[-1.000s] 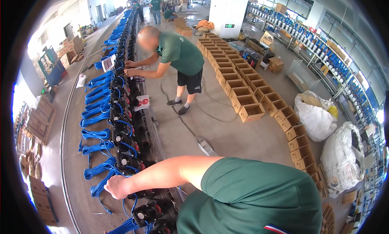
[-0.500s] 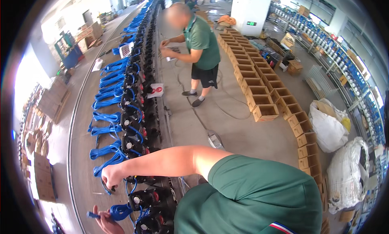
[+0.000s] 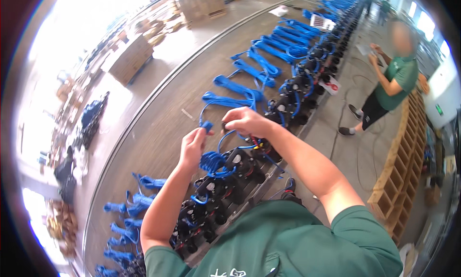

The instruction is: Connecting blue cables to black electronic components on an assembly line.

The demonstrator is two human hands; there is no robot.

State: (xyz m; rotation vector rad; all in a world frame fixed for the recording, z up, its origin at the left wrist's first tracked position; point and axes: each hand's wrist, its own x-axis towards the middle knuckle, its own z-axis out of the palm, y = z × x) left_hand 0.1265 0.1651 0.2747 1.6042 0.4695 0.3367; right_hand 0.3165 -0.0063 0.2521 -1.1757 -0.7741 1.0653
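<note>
Between the fingers of my left hand is a short blue piece of cable, closed in a pinch. My right hand is just to its right, fingers curled around a small dark end too blurred to name. Below both hands, a wound blue cable bundle rests against a black pump-like unit. Just beyond my hands lies a folded blue cable, with a thin lead running down toward my left hand.
The long conveyor carries a row of black units, each with blue cable. A co-worker stands across the line at the right. Wooden boxes are lined up behind that person. White-and-red paper lies on the units.
The view has swung round, so the line now slants to the upper right. My two hands have come closer together, and more of my left arm shows.
</note>
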